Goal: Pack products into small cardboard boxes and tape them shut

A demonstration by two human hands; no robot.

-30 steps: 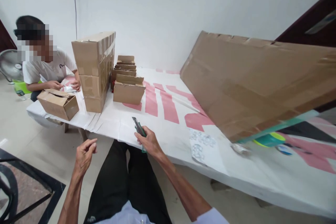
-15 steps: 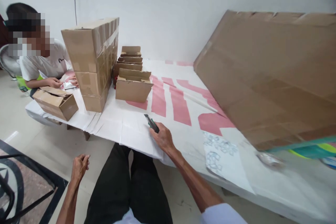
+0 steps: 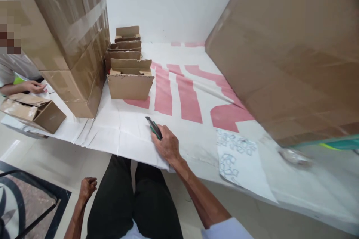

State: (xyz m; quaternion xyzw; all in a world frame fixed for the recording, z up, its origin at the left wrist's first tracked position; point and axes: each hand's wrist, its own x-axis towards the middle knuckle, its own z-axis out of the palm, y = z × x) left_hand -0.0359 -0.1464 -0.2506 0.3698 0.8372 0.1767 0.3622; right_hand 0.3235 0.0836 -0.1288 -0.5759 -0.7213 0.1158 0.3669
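Note:
My right hand (image 3: 166, 143) is closed around a utility knife (image 3: 155, 128) with a dark and green body, its tip pointing up and to the left. Hand and knife are over the front edge of the table, which has a white cover (image 3: 131, 130). Beside my left thigh hangs my left hand (image 3: 88, 188), fingers curled and closed, away from the table; nothing shows in it. Past the knife stands a small open cardboard box (image 3: 130, 86) with its flap up. To the right of my right hand lies a white sheet with bluish drawings (image 3: 238, 160).
Taped cartons (image 3: 86, 52) form a tall stack at left, near another small box (image 3: 50, 115). A co-worker's hand (image 3: 35, 86) shows behind it. More open boxes (image 3: 126, 44) stand at the back. A big cardboard carton (image 3: 294, 56) takes up the right, by a clear plastic packet (image 3: 294, 157).
The view has turned right and down, so the stack and co-worker sit farther left. My right hand still grips the knife near the table edge; my left hand stays low.

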